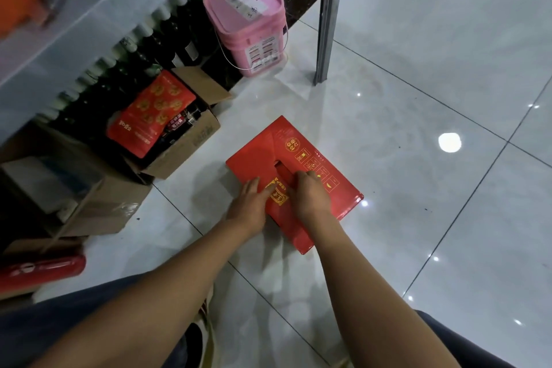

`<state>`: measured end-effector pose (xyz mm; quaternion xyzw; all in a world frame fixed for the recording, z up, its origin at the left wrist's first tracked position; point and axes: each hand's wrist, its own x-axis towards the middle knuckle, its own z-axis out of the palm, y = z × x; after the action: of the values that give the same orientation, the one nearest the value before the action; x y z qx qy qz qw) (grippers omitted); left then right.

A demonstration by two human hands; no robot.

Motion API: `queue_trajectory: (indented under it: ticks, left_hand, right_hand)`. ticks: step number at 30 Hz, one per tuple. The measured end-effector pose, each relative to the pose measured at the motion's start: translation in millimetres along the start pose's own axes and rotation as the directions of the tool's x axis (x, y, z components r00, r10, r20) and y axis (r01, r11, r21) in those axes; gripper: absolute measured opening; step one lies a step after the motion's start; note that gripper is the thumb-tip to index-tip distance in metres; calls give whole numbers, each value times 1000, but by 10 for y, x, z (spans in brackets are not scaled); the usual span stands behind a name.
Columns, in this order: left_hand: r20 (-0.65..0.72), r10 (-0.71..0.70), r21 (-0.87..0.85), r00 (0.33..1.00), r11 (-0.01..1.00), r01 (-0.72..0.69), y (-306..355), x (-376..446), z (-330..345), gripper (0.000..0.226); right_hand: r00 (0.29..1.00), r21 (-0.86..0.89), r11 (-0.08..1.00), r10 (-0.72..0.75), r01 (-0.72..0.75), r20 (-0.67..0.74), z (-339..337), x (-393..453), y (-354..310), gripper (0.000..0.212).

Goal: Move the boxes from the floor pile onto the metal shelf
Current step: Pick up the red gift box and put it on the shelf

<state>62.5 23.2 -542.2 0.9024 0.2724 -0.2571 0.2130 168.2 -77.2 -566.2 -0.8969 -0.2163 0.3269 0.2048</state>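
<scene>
- Starting at the far left, the shelf runs overhead along the wall, with dark bottles lined under it and open cartons on the floor in front; its post stands further right.
- Resting flat on the red box, the left hand has its fingers straight and close together, pressing the lid near the handle slot and gripping nothing.
- The box lies on the floor, well apart from the shelf, so the pick-up step seems to be in hand, with the lift not yet made.
- The right hand sits at the slot's other side, fingers curled down toward the opening; whether they hook inside it I cannot tell.
- Next, I judge, the fingers need a firm hold in the slot or under the edges before raising it leftward to the shelf.
</scene>
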Motion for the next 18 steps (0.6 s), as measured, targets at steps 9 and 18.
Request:
queue_trajectory:
  ticks: [9,18]
  left_hand:
    - [70,41,6,997,999,-42,-149,-197,-81,77]
    - [-61,63,-141,996,988,-71,116,-920,-618,68]
  right_hand:
    - [993,144,983,102,-110,63,43,7,-101,18]
    - [981,374,920,165,-117,-98,-605,-706,-194,38]
